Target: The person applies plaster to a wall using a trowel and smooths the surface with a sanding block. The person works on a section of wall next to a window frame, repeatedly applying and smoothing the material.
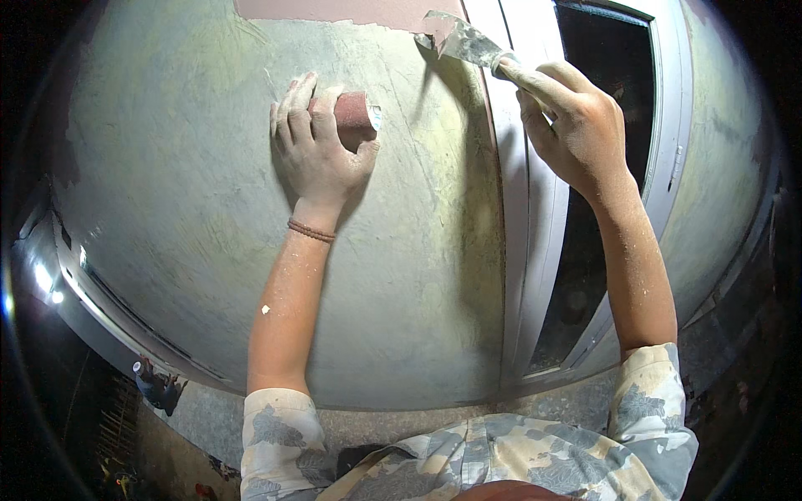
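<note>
My right hand (576, 125), dusted pale, grips the handle of a putty knife (468, 43). Its wide metal blade meets the wall at the torn edge of a pink paint layer (351, 8), beside the white frame; a small pink flake shows at the blade. My left hand (317, 142) is closed round a folded piece of reddish-brown sandpaper (354, 113) and rests against the wall (401, 250). That wall is bare, greenish-grey and scratched over most of its face.
A white door or window frame (535, 250) with a dark opening (606, 83) stands right of the wall. At the lower left, another person (157, 386) is far off near a pale ledge. Bright lamps (43, 280) shine at the left edge.
</note>
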A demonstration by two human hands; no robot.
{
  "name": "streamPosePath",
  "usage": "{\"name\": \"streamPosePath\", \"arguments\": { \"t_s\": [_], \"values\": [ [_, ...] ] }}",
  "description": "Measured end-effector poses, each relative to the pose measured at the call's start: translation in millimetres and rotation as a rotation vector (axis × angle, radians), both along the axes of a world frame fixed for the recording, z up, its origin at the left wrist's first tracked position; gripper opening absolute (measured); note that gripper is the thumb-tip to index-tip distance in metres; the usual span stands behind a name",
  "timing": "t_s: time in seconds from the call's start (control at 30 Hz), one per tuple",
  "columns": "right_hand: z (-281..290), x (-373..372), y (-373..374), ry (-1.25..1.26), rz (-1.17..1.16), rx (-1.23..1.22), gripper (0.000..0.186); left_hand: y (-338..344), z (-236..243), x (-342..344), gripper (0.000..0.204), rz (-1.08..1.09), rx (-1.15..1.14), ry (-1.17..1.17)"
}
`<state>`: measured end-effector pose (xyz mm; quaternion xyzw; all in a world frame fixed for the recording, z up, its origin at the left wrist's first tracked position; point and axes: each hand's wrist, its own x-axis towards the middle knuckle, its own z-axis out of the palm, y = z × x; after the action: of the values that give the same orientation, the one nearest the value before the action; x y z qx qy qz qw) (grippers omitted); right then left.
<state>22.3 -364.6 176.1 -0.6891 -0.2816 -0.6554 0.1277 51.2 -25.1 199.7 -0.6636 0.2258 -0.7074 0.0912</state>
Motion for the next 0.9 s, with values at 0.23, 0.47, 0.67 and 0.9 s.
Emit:
{"name": "streamPosePath", "arguments": {
  "t_s": [0.23,0.47,0.67,0.9],
  "values": [
    [13.2,0.3,-1.5,0.061,-0.009,-0.013,0.030,-0.2,-2.8,1.2,0.070,0.031,-0.036,-0.007],
    [25.3,-4.7,9.4,-0.045,-0.050,-0.160,0.029,2.1,-1.6,0.1,0.073,-0.015,-0.017,0.020],
    [30.1,-4.8,20.3,-0.047,-0.054,-0.114,0.036,-0.2,-1.6,-0.8,0.074,-0.033,-0.030,0.023],
    [42.7,-12.3,39.3,0.039,-0.102,-0.068,0.029,1.1,-3.5,1.5,0.074,-0.033,-0.021,0.009]
  ]
}}
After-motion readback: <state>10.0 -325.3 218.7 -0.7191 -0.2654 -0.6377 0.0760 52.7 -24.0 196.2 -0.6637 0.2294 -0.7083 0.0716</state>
